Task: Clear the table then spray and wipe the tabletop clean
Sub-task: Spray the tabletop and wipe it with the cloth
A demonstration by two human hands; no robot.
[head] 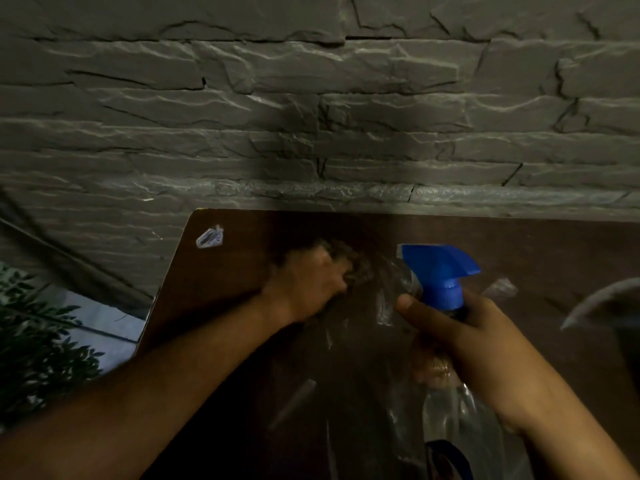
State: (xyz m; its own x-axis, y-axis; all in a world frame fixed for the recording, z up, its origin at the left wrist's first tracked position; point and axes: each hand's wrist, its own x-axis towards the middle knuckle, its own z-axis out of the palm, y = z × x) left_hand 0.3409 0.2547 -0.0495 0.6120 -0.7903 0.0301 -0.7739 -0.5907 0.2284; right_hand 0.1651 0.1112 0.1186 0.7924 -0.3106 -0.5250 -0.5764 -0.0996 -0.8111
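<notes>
- No text, brand, number or sign could be read anywhere in the view.
- The clear spray bottle point(460, 410) with the blue trigger head carried a dark blue label low on its body, near the bottom edge of the view; the print on that label was too dark and blurred to make out.
- A small pale scrap or sticker point(210, 236) lay near the far left corner of the brown desk point(554, 258); it showed faint dark marks, but no letters could be told.
- The grey stone wall point(311, 98) behind the desk bore no writing that could be read.
</notes>
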